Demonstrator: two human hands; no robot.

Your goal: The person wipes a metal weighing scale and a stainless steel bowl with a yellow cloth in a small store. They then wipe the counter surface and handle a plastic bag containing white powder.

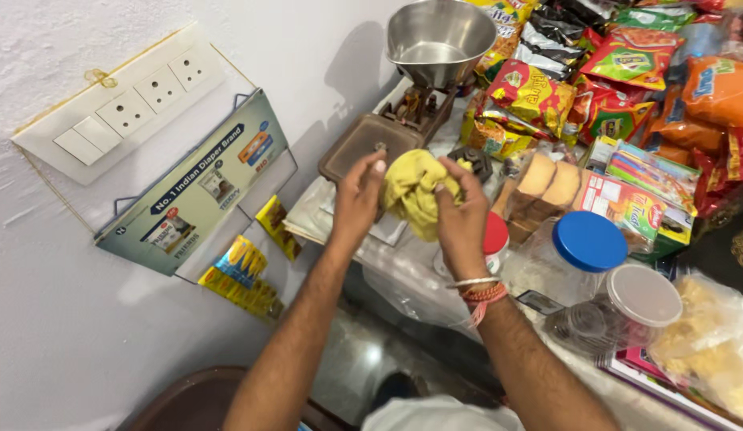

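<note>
Both my hands hold a crumpled yellow cloth (411, 191) above the counter edge. My left hand (357, 199) grips its left side with the fingers curled. My right hand (461, 219), with bangles and red thread at the wrist, pinches the right side. Just behind the cloth stands a balance scale with a flat brown pan (355, 144) and a steel bowl (439, 36).
Jars with a blue lid (588, 241), a red lid (496, 233) and a clear lid (644, 295) stand on the counter beside bread slices (547, 182). Several snack packets (627, 72) pile at the back right. A switchboard (124, 104) and a hanging poster (200, 187) are on the left wall.
</note>
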